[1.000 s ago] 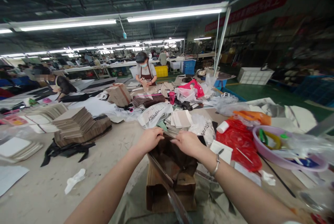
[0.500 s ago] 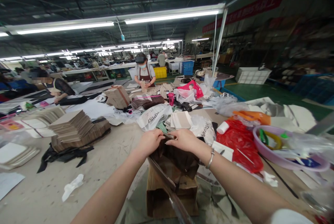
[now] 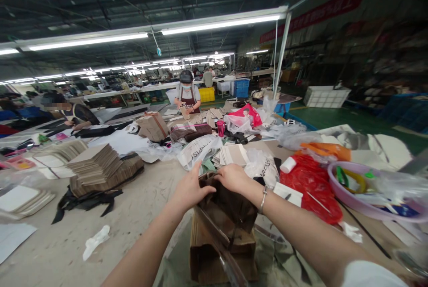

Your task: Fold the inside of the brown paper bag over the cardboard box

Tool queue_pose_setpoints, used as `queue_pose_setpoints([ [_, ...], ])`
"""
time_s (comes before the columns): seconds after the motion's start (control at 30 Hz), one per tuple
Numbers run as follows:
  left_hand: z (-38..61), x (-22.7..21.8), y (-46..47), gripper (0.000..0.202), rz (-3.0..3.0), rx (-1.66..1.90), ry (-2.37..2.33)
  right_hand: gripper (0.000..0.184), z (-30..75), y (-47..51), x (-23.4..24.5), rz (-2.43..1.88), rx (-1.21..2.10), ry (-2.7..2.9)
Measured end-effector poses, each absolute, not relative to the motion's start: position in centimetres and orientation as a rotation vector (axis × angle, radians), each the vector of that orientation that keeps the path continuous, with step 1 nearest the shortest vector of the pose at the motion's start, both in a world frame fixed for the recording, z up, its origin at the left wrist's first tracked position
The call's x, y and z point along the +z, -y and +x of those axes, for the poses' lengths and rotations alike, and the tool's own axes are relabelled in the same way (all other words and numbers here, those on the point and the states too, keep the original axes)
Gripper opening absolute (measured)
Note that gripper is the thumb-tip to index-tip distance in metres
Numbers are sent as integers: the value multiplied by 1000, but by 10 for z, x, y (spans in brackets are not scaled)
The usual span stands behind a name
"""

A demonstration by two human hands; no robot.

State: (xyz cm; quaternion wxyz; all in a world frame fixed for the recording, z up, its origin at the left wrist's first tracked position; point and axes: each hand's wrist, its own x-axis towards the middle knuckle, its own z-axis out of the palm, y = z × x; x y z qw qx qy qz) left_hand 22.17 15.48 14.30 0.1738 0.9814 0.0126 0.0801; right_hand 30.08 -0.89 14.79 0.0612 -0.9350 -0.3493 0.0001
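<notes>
A dark brown bag (image 3: pixel 240 211) with a long strap stands over an open cardboard box (image 3: pixel 249 244) in front of me. At the bag's far rim my right hand (image 3: pixel 233 179) has its fingers closed on the brown edge. My left hand (image 3: pixel 190 189) is at the left of the rim, thumb and forefinger spread apart, with the thumb over the bag's mouth. The strap (image 3: pixel 217 249) runs down the near side toward me. The inside of the bag is mostly in shadow.
Stacked cardboard pieces (image 3: pixel 96 162) stand left on the table. Beyond the bag lie plastic bags (image 3: pixel 200 151) and light boards (image 3: pixel 232 155). To the right are a red plastic bag (image 3: pixel 306 189) and a purple basin (image 3: pixel 334 191). A co-worker (image 3: pixel 187 95) handles card pieces across the table.
My left thumb and forefinger have parted, and the left hand has moved slightly left, away from the right. My right hand stays at the rim. The view has shifted slightly.
</notes>
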Motion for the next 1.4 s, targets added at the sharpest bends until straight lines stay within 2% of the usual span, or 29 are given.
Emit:
queue_pose_setpoints([
  [0.03, 215, 143, -155, 97, 2815, 173, -59, 38, 302, 10, 148, -2830, 9, 1039],
  [0.1, 206, 144, -160, 98, 2880, 27, -101, 38, 303, 10, 148, -2834, 17, 1020],
  [0.23, 208, 149, -187, 75, 2922, -137, -10, 34, 301, 13, 151, -2813, -22, 1083],
  [0.37, 217, 147, -213, 62, 2916, -142, 198, 35, 289, 17, 153, -2798, -27, 1176],
  [0.6, 218, 146, -178, 64, 2907, 55, 135, 36, 278, 25, 149, -2872, -37, 1060],
  [0.77, 221, 154, -150, 27, 2956, 359, 124, 37, 280, 29, 146, -2889, -66, 989],
  [0.87, 221, 153, -146, 17, 2980, 427, 154, 36, 280, 29, 144, -2899, -62, 955],
  [1.17, 219, 143, -149, 11, 2973, 551, 146, 36, 277, 26, 143, -2885, -89, 953],
  [1.3, 223, 139, -153, 2, 2924, 545, 200, 36, 277, 27, 141, -2867, -115, 949],
  [1.4, 227, 136, -156, 7, 2804, 493, 196, 36, 279, 29, 137, -2838, -121, 941],
])
